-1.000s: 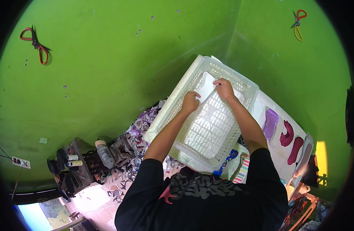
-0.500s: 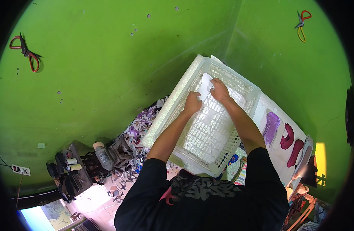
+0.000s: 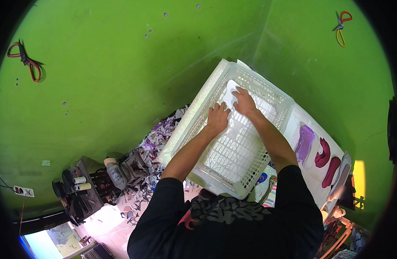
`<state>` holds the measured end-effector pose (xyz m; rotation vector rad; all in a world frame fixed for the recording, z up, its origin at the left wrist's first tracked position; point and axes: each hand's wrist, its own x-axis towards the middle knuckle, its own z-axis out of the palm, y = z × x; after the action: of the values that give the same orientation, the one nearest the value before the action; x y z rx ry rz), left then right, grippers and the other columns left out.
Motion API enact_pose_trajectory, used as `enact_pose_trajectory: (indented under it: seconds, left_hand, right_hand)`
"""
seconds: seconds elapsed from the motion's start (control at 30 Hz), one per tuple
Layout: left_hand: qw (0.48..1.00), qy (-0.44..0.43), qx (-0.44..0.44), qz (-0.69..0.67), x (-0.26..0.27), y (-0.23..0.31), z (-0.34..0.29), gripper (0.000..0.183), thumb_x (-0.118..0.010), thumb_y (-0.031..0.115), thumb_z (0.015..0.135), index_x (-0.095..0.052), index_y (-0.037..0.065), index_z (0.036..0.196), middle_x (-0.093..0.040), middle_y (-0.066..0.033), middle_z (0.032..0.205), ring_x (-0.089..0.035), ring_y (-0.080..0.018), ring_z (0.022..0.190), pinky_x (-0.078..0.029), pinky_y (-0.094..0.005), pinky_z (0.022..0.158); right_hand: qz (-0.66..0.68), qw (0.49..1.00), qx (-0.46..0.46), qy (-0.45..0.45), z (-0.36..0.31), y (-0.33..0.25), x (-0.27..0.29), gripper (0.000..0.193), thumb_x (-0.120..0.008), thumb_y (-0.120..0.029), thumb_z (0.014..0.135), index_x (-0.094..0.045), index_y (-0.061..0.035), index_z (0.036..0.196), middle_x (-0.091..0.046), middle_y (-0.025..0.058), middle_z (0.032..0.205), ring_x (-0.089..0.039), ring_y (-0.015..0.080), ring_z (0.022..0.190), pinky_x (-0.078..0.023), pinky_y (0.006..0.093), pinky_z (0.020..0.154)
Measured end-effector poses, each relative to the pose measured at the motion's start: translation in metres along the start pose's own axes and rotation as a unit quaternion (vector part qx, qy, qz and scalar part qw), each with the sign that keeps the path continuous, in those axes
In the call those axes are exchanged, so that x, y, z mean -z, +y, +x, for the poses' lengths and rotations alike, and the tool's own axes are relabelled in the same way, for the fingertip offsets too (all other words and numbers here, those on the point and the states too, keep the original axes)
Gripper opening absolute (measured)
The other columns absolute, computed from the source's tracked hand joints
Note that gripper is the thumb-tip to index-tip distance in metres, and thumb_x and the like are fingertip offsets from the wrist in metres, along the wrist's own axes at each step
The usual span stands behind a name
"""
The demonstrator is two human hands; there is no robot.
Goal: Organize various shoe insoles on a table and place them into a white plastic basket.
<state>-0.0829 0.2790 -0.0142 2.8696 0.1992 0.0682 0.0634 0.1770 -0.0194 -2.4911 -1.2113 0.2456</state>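
Observation:
A flat, white, elongated piece (image 3: 231, 87) lies at the far end inside a white perforated plastic basket (image 3: 269, 86). My right hand (image 3: 245, 102) rests over its right side, fingers apart and touching its surface. Just left of that, my left hand (image 3: 218, 118) reaches over the piece's near end with its fingers spread and lying flat. The underside of both hands and part of the piece are hidden. More pale pieces, whose kind I cannot make out, seem to lie on the basket's floor.
Right of the basket, a white tabletop (image 3: 313, 170) bears a purple piece (image 3: 305, 142) and dark red pieces (image 3: 330, 171). Scraps (image 3: 157, 136) are heaped on the left, near a bottle (image 3: 116, 175). Scissors (image 3: 25, 59) hang on the green wall.
My left hand's fingers have opened out and flattened from a curled pose. The right hand's fingers have spread a little over the white piece, which has hardly moved.

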Motion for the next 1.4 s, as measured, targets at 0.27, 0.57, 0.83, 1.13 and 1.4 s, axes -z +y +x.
enact_pose_trajectory:
  seconds: [0.27,0.57,0.83,1.13,1.4]
  left_hand:
    - [1.0,0.026,-0.01,-0.007,-0.017,-0.009,-0.002,0.031,-0.052,0.011,0.077,-0.064,0.01,0.107,-0.051,-0.0118,0.114,-0.048,-0.0302,0.107,-0.041,-0.0477,0.082]
    - [0.997,-0.048,0.041,-0.044,-0.011,0.001,-0.002,0.05,-0.064,0.02,0.074,-0.055,0.012,0.123,-0.047,-0.0121,0.131,-0.045,-0.0329,0.12,-0.043,-0.0503,0.093]
    - [0.976,0.056,0.026,-0.207,0.052,0.011,0.011,0.035,-0.068,0.019,0.074,-0.061,0.006,0.106,-0.056,-0.0167,0.114,-0.057,-0.0352,0.103,-0.047,-0.0427,0.087]
    - [0.938,0.173,-0.14,-0.265,0.156,0.109,0.033,0.028,-0.064,0.012,0.075,-0.061,0.002,0.101,-0.056,-0.0189,0.112,-0.054,-0.0378,0.105,-0.044,-0.0422,0.09]
    - [0.924,0.159,-0.214,-0.272,0.133,0.2,0.036,0.028,-0.063,0.012,0.075,-0.06,0.003,0.101,-0.055,-0.0169,0.11,-0.055,-0.0375,0.103,-0.046,-0.0431,0.088]
  right_hand:
    - [-0.039,0.997,-0.032,-0.052,-0.002,-0.003,-0.004,0.059,-0.064,-0.012,0.075,-0.049,-0.0113,0.132,-0.032,0.0149,0.146,-0.032,0.031,0.134,-0.034,0.0383,0.108]
    - [-0.017,0.989,-0.05,-0.136,0.009,0.017,0.028,0.06,-0.062,-0.015,0.077,-0.046,-0.0104,0.134,-0.036,0.0158,0.144,-0.036,0.0316,0.131,-0.034,0.0359,0.107]
    - [0.115,0.99,0.056,0.052,-0.064,0.002,0.118,0.038,-0.06,-0.011,0.079,-0.059,-0.0056,0.116,-0.058,0.0188,0.118,-0.054,0.0351,0.111,-0.042,0.0391,0.097]
    - [0.14,0.962,0.024,0.232,-0.187,0.006,0.207,0.027,-0.06,-0.012,0.08,-0.063,-0.003,0.105,-0.062,0.0164,0.104,-0.058,0.0352,0.098,-0.047,0.0402,0.085]
    - [0.119,0.944,-0.061,0.302,-0.283,0.038,0.227,0.025,-0.059,-0.011,0.079,-0.063,-0.0033,0.103,-0.063,0.0154,0.1,-0.059,0.0339,0.093,-0.048,0.0405,0.079]
